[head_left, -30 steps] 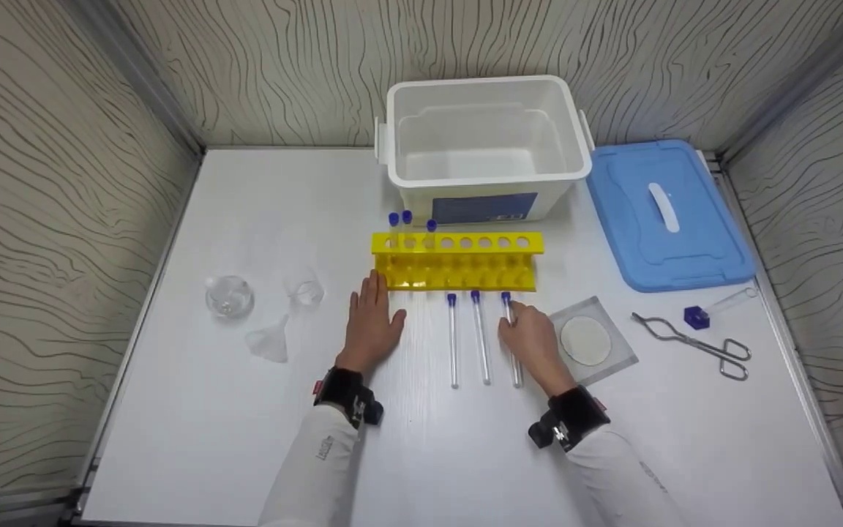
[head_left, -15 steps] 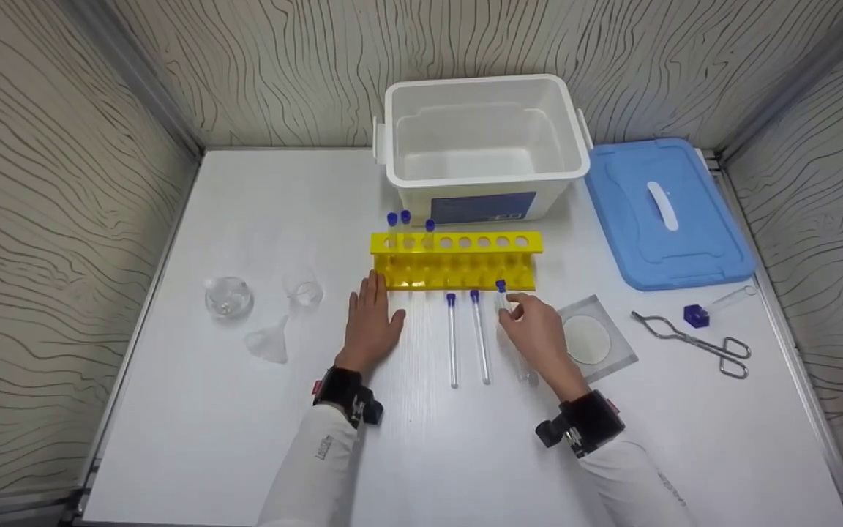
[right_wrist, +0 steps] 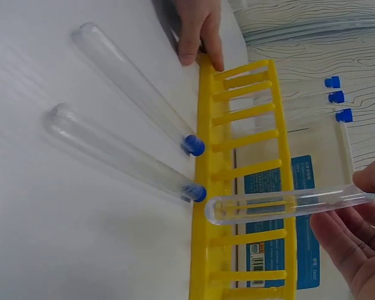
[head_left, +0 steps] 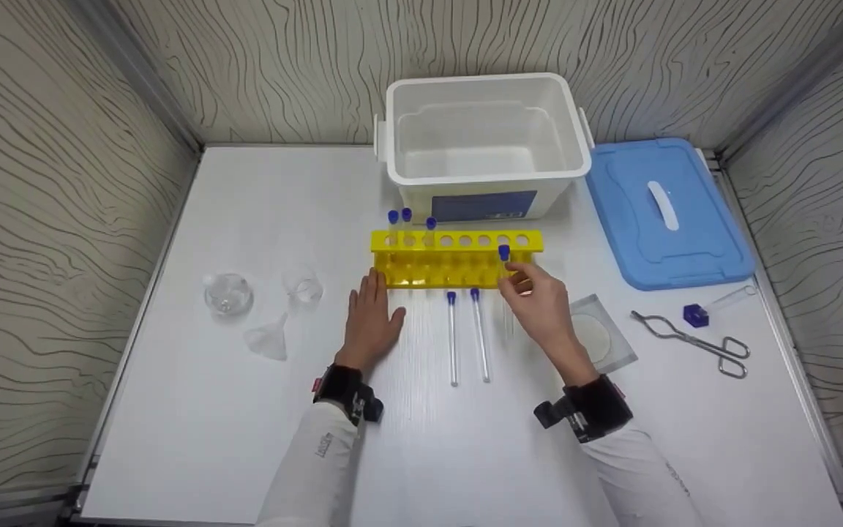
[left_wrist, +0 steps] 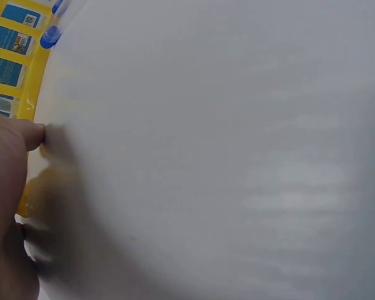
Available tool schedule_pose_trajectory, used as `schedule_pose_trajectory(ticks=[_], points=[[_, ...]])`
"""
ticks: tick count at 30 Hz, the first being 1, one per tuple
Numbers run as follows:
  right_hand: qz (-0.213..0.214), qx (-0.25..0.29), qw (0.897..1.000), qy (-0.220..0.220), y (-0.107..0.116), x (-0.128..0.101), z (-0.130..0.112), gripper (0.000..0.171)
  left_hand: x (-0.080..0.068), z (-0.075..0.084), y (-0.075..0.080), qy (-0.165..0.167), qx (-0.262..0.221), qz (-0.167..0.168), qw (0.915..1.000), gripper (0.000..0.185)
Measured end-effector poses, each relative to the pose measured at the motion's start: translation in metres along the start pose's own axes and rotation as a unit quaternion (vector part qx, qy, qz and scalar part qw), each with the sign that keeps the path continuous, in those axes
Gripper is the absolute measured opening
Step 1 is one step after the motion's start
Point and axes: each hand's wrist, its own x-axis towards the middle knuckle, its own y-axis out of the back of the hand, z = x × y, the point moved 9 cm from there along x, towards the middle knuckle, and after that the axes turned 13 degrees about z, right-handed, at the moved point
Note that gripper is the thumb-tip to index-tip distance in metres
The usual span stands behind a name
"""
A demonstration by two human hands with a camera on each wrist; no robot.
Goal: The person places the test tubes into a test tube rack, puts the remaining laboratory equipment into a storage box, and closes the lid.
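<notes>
My right hand (head_left: 544, 311) pinches a clear test tube (right_wrist: 256, 208) near its blue cap, with thumb and fingers. The tube's rounded bottom points down in front of the yellow test tube rack (head_left: 458, 282). My left hand (head_left: 370, 329) lies with fingers extended, fingertips at the rack's front left corner. In the left wrist view, part of that hand shows beside the rack's edge. Three blue-capped test tubes (head_left: 407, 227) stand in holes at the rack's left end. Two more capped tubes (head_left: 454, 340) lie on the table in front of the rack.
Behind the rack stands a white bin (head_left: 487, 179), its blue lid (head_left: 634, 249) to the right. Metal tongs (head_left: 692, 342), a capped glass tube (head_left: 729, 300) and a packet with a round disc (head_left: 597, 344) lie right. Left are a glass vessel (head_left: 228, 295), beaker (head_left: 304, 289) and funnel (head_left: 269, 340).
My right hand has picked the rightmost tube up from the table, moved it towards the rack and tipped it more upright. My left hand has stayed in place.
</notes>
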Motion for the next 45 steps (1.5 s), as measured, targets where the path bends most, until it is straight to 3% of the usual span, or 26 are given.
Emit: schedule_pose_trajectory(ticks=[11,21,31,45], points=[[0.023,0.115,0.993,0.000,0.011,0.028,-0.040,0.034,0.000,-0.001,0.000,-0.002,-0.001,0.008,1.0000,0.078],[0.042,0.131,0.989,0.055,0.016,0.046,-0.071,0.030,0.000,0.002,0.003,-0.004,-0.010,0.011,0.9999,0.078],[0.045,0.147,0.984,0.086,0.005,0.053,-0.094,0.028,-0.001,0.002,0.005,0.006,-0.010,0.008,0.9999,0.078],[0.041,0.176,0.979,0.089,-0.017,0.064,-0.090,0.026,0.001,0.001,0.003,0.000,0.000,0.002,1.0000,0.078]])
